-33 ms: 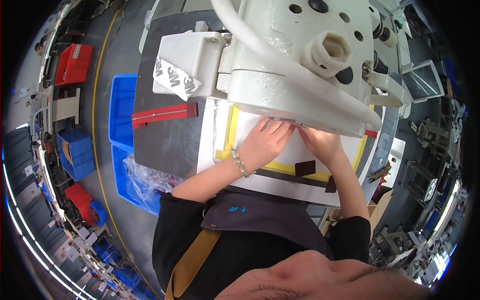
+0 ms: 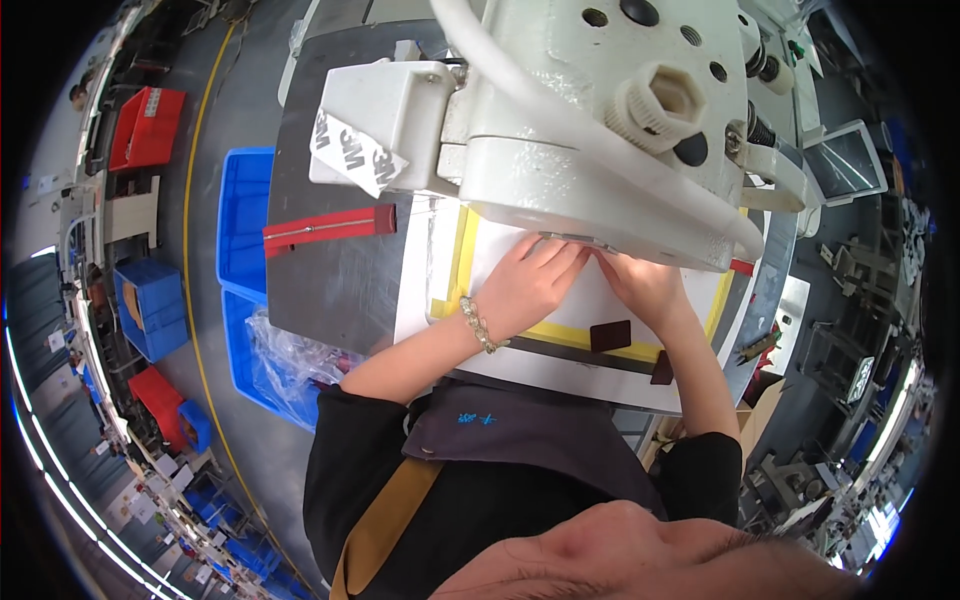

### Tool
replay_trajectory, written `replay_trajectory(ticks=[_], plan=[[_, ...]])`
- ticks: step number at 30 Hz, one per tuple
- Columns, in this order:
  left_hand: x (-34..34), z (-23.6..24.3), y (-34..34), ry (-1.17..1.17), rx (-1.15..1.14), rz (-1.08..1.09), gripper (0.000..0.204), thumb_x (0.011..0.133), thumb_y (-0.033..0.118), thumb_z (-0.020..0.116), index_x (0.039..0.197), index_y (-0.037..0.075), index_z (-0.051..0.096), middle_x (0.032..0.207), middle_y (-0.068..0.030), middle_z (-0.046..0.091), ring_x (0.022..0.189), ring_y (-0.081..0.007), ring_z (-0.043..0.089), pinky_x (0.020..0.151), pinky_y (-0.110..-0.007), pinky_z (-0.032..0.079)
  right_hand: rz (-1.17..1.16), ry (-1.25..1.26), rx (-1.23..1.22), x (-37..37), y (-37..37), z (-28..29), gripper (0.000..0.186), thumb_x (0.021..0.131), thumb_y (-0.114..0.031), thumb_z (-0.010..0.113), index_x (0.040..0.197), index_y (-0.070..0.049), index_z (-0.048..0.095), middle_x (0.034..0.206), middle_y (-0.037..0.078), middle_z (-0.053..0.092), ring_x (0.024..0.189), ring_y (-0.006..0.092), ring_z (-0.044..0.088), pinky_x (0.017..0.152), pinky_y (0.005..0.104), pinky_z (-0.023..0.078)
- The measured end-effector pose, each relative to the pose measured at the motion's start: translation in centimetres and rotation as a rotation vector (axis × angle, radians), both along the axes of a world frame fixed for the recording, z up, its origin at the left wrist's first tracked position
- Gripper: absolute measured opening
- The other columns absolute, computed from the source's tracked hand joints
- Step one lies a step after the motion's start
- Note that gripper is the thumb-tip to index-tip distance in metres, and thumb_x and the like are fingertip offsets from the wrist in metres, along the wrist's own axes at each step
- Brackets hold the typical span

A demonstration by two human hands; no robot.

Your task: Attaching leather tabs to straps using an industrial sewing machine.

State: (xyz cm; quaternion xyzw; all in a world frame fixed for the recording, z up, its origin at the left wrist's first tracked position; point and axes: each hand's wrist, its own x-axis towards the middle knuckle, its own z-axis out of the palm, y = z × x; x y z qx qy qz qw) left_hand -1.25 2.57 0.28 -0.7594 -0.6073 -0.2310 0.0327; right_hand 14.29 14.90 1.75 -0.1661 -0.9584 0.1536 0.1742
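Observation:
My left hand [image 2: 535,285] and my right hand [image 2: 642,288] are close together over a white sheet [image 2: 492,245] edged with yellow tape, at the front lower edge of a large pale machine head [image 2: 590,190]. The fingers of both are bent and drawn together, their tips nearly meeting. A thin grey metal edge [image 2: 578,241] shows just above the left fingertips. The machine head covers the tips, and whatever they grip or press cannot be made out. A small dark maroon piece [image 2: 611,336] lies below my right hand on the taped border; another maroon piece [image 2: 662,368] is beside my right forearm.
A red zipper strip [image 2: 330,231] lies on the dark tabletop [image 2: 345,290] at left. Blue bins [image 2: 243,225] stand beyond the table's left edge, one with clear plastic bags [image 2: 290,365]. A thick white hose [image 2: 590,125] crosses the machine. A screen [image 2: 847,162] stands at the far right.

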Motion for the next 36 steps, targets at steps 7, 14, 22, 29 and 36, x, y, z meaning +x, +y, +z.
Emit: replay_trajectory(ticks=[7, 14, 22, 29, 36], plan=[[-4.6, -0.6, 0.1, -0.138, 0.069, -0.107, 0.026, 0.077, 0.013, 0.064, 0.102, 0.004, 0.065, 0.105, -0.0045, 0.063, 0.098, -0.0187, 0.059, 0.083, -0.033, 0.046, 0.034, 0.016, -0.044, 0.2, -0.1, 0.1, 0.027, 0.072, -0.012, 0.074, 0.097, -0.008, 0.067, 0.097, 0.006, 0.066, 0.097, 0.0269, 0.060, 0.093, 0.0451, 0.041], [-7.3, -1.2, 1.5, -0.221, -0.032, -0.177, 0.023, 0.081, 0.021, 0.066, 0.102, 0.010, 0.061, 0.089, -0.0048, 0.064, 0.078, -0.0223, 0.064, 0.060, -0.035, 0.050, 0.028, 0.004, 0.031, 0.2, -0.2, -0.3, 0.027, 0.073, -0.011, 0.074, 0.099, -0.009, 0.068, 0.096, 0.005, 0.067, 0.095, 0.0243, 0.061, 0.088, 0.0390, 0.045], [-9.8, -5.3, 1.2, -0.055, -0.341, -0.218, 0.021, 0.094, 0.038, 0.048, 0.111, 0.030, 0.058, 0.075, -0.0089, 0.063, 0.061, -0.0287, 0.063, 0.049, -0.038, 0.050, 0.049, 0.009, 0.022, 0.2, 0.0, -0.1, 0.025, 0.078, -0.010, 0.071, 0.102, -0.008, 0.068, 0.106, 0.008, 0.064, 0.103, 0.0289, 0.058, 0.092, 0.0389, 0.044], [-10.3, -5.2, 2.3, -0.176, -0.744, -0.169, 0.047, 0.092, 0.056, 0.042, 0.134, 0.034, 0.046, 0.096, -0.0127, 0.067, 0.086, -0.0320, 0.065, 0.073, -0.038, 0.052, -0.014, 0.059, -0.211, 0.6, 0.0, -1.0, 0.024, 0.085, -0.012, 0.067, 0.108, -0.005, 0.063, 0.106, 0.009, 0.063, 0.098, 0.0255, 0.061, 0.087, 0.0331, 0.046], [-10.4, -6.7, 2.5, -0.231, -1.000, -0.089, 0.057, 0.091, 0.062, 0.039, 0.139, 0.031, 0.040, 0.115, -0.0170, 0.063, 0.104, -0.0336, 0.061, 0.090, -0.037, 0.047, 0.109, 0.092, 0.060, -0.3, 0.5, 0.5, 0.026, 0.074, -0.004, 0.069, 0.099, -0.007, 0.065, 0.103, 0.007, 0.063, 0.098, 0.0277, 0.060, 0.087, 0.0373, 0.047]])
